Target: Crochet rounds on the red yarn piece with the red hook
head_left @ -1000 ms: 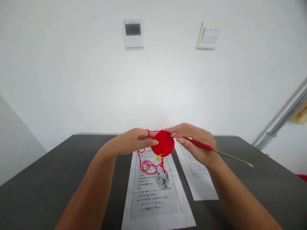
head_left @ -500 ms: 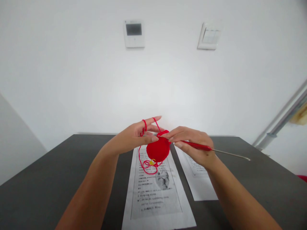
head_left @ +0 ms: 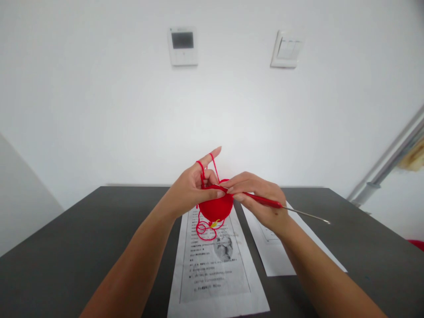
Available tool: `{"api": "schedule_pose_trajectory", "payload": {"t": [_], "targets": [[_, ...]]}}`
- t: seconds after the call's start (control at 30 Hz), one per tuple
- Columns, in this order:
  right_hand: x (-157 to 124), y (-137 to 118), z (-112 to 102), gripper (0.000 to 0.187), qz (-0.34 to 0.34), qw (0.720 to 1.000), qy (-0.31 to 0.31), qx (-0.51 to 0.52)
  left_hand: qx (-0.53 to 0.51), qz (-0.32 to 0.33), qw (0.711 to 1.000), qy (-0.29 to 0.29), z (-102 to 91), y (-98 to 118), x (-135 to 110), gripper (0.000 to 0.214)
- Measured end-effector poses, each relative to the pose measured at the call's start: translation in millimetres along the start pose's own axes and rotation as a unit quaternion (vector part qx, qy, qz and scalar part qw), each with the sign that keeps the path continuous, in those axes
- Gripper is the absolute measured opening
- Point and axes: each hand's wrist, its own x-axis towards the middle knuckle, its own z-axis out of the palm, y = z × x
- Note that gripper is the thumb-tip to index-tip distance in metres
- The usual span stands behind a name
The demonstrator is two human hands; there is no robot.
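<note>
My left hand (head_left: 194, 185) pinches the upper edge of a round red crochet piece (head_left: 216, 208) between its thumb and bent fingers. Its index finger points up, with red yarn (head_left: 214, 166) looped round it and running down to the piece. My right hand (head_left: 258, 194) grips a crochet hook (head_left: 265, 201) by its red handle. The hook's near metal end meets the top edge of the piece, while the other end sticks out to the right. A yellow stitch marker (head_left: 214, 224) hangs at the bottom of the piece, beside loose curls of yarn.
Printed sheet (head_left: 215, 274) lies under the hands, and a second sheet (head_left: 281, 260) is to its right on the dark table (head_left: 66, 229). A white wall with a panel (head_left: 183, 46) and a switch (head_left: 287, 51) rises behind. A grey pole (head_left: 387, 172) stands at the right.
My left index finger has risen and its other fingers have curled in behind the piece. The piece has tilted and its top edge folded. My right hand with the hook has shifted slightly left.
</note>
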Motion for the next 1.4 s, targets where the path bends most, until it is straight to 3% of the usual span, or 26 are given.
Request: {"api": "schedule_pose_trajectory", "payload": {"t": [0.47,0.63,0.73,0.87,1.07,1.27,1.4], "targets": [[-9,8,24,0.008,-0.035,0.991,0.015,-0.13,0.036,0.07,0.994,0.078,4.9,-3,-1,0.093],[-17,16,32,0.005,-0.026,0.985,0.037,-0.164,-0.029,0.087,0.991,0.096,15.6,-7,1,0.094],[-21,19,37,0.002,-0.022,0.983,0.062,-0.173,-0.099,0.061,0.989,0.096,18.0,-6,3,0.101],[-21,17,43,0.005,-0.021,0.98,0.069,-0.184,-0.158,0.009,0.984,0.081,14.1,-5,6,0.104],[-18,11,45,0.002,-0.039,0.979,0.052,-0.195,-0.182,-0.019,0.982,0.048,0.8,-6,8,0.09],[-8,2,33,0.012,-0.093,0.978,-0.005,-0.188,-0.174,-0.046,0.983,-0.015,-15.8,-4,4,0.092],[0,-7,21,0.012,-0.072,0.988,-0.031,-0.13,-0.179,-0.067,0.979,-0.07,-19.7,-4,2,0.093]]}}
